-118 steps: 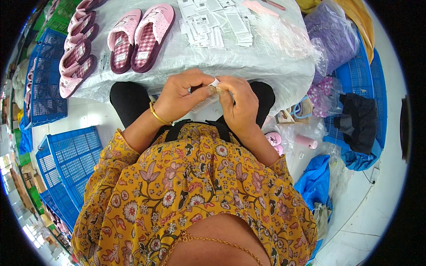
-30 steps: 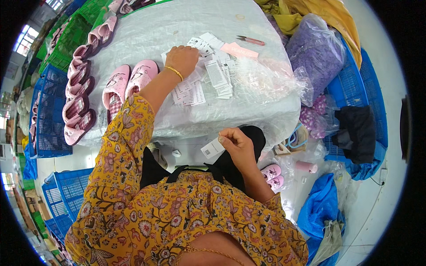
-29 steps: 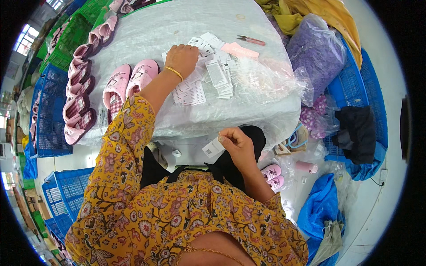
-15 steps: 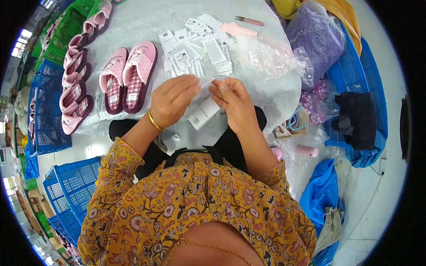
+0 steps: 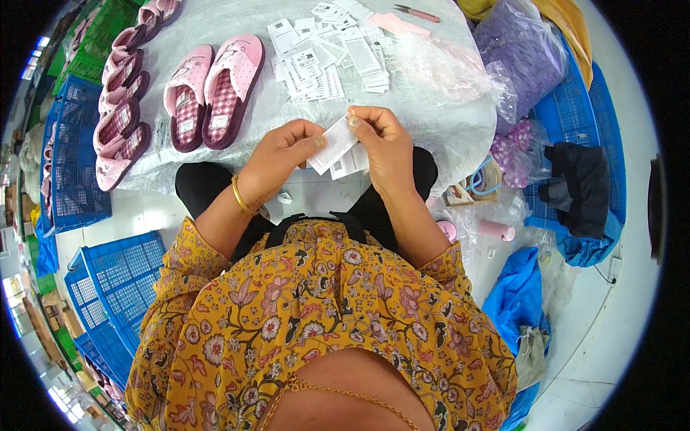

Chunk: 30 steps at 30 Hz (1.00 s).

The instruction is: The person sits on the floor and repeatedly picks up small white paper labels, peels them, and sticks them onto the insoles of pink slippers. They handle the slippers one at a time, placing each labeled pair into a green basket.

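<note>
My left hand point(image 5: 277, 159) pinches the left edge of a white paper tag point(image 5: 335, 146) between thumb and fingers. My right hand point(image 5: 384, 147) grips its upper right end. Below it a second white tag point(image 5: 350, 164) with a dark printed square shows, partly hidden, close to my right fingers. Both hands are over the near edge of the table. Beyond them lies a loose pile of printed white tags point(image 5: 327, 61). To the left, a pink slipper point(image 5: 188, 93) and its mate point(image 5: 233, 82) lie side by side, each with a checked insole and a white label inside.
Overlapping pink slippers point(image 5: 118, 136) line the table's left side. Small thread snips point(image 5: 417, 13) and a pink paper piece point(image 5: 399, 25) lie at the far side, near crumpled clear plastic point(image 5: 449, 68). Blue crates point(image 5: 79, 158) stand left; a purple bagged bundle point(image 5: 521, 57) is right.
My hands have brought the tag flat and tilted between them, with the second tag now lower behind it. The left hand has turned to a thumb pinch. The whole view has shifted slightly.
</note>
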### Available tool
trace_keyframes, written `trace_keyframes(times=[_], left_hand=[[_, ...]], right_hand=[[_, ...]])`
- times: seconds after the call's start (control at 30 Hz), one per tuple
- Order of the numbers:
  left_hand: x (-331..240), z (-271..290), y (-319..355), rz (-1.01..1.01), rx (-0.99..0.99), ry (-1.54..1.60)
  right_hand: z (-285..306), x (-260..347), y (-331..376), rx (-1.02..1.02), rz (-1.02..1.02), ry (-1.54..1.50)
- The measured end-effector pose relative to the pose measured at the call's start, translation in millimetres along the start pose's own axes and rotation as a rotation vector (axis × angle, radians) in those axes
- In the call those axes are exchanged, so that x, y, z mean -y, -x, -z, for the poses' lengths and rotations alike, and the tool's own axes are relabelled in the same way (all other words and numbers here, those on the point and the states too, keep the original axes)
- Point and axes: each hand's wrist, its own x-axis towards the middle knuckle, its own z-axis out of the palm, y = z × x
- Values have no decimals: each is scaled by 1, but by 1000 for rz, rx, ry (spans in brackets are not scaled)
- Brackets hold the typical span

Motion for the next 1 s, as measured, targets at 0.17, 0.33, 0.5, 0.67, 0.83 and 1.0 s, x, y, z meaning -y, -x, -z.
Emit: trace_keyframes(times=[0.17,0.33,0.5,0.67,0.83,1.0], left_hand=[[16,3,0,-35,-80,-110],[19,-1,3,-120,-198,-223],[15,-7,6,-158,-220,-322],[17,-10,6,-184,-213,-312],[19,-9,7,-233,-208,-367],[18,-12,7,-604,-259,-683]], right_hand=[[1,-4,5,-35,118,86],[8,8,13,19,0,49],[6,11,18,46,-70,-34],[9,8,16,39,-84,-23],[12,6,16,44,-87,1],[12,8,17,32,-111,-36]])
